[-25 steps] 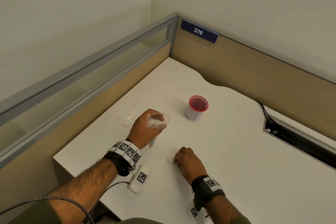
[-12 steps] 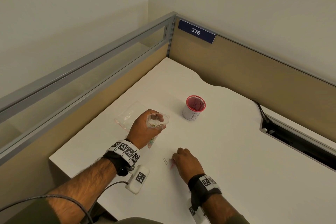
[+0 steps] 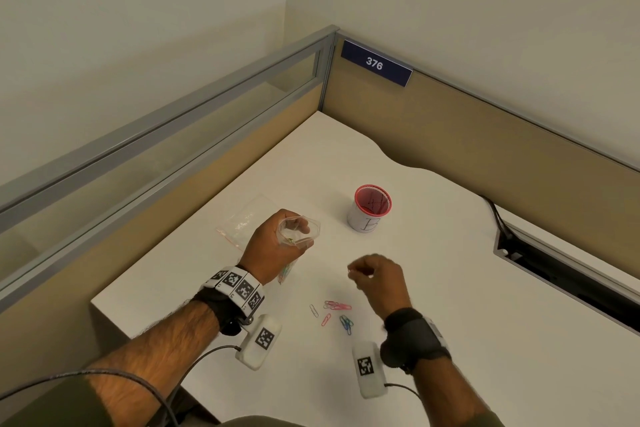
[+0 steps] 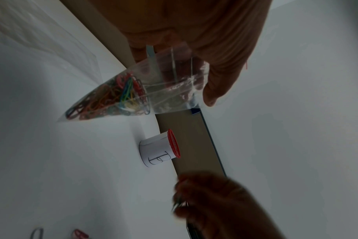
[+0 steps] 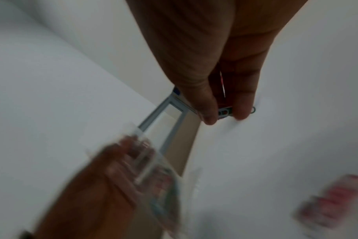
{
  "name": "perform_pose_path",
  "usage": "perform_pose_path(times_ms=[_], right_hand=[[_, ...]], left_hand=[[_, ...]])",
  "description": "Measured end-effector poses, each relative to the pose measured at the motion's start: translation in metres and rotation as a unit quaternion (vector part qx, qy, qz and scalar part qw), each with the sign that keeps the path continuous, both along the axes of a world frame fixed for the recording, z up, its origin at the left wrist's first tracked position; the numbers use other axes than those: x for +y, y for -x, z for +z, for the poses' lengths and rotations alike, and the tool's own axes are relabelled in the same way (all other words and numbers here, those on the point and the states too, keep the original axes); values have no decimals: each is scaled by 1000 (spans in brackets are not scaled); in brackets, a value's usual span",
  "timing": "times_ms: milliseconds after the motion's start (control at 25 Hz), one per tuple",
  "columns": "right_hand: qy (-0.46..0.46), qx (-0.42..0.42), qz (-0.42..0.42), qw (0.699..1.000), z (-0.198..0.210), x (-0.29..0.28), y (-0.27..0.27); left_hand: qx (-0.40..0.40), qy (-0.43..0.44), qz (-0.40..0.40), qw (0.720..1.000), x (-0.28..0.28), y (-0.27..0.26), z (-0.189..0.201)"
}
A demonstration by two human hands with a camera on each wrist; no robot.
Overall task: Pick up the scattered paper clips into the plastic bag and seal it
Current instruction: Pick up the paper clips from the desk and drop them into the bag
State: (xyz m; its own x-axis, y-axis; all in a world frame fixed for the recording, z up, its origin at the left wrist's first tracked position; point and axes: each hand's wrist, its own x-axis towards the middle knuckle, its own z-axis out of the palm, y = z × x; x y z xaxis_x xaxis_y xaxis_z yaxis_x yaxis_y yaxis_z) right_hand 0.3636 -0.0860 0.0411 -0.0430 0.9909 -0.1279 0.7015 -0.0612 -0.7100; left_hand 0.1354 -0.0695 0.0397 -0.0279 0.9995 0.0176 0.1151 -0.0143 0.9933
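A white desk fills a cubicle corner, walled by tan partitions with grey metal rails and a blue plate reading 376.

From the head camera, the left hand is raised over the desk with its fingers curled round the mouth of a clear plastic bag, holding it open upward; the bag's lower part hangs behind the hand and is mostly hidden. The right hand hovers just to the right, fingers bunched on something too small to make out here. Loose coloured paper clips, pink, blue and white, lie scattered on the desk between the forearms. A second flat clear bag lies beyond the left hand, and a white cup with a red rim stands well apart.

The left wrist camera shows the bag tapering to a point away from the fingers, its long axis slanting toward the desk, with a mass of coloured clips packed into the tip. The right hand is dark and blurred.

The right wrist camera shows thumb and fingers pinching a small bundle of clips; the left hand and bag below are smeared by motion.
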Motion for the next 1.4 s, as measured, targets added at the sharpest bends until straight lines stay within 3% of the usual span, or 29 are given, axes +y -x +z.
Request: perform_pose_path(times_ms=[200,440,640,720,800,960,1240,1400], right_hand=[[-66,180,2,981,74,10,38],[-75,135,78,985,84,18,67],[-119,147,4,982,71,24,41],[-92,75,-11,993,48,22,24],[-22,-56,14,998,11,12,10],[120,-195,76,970,-45,-21,7],[25,-240,174,955,-65,-33,52],[-24,-255,209,944,-67,-32,43]], left_hand=[[19,7,-22,1000,-1,-13,1],[51,-5,-47,998,1,-16,-1],[24,4,-29,999,-1,-11,-1],[12,10,-20,1000,-2,-8,-4],[7,13,-16,1000,-3,-6,-5],[1,8,-16,1000,-5,-5,-5],[-3,5,-20,1000,-5,-6,-7],[-7,-3,-12,1000,-2,-1,-4]])
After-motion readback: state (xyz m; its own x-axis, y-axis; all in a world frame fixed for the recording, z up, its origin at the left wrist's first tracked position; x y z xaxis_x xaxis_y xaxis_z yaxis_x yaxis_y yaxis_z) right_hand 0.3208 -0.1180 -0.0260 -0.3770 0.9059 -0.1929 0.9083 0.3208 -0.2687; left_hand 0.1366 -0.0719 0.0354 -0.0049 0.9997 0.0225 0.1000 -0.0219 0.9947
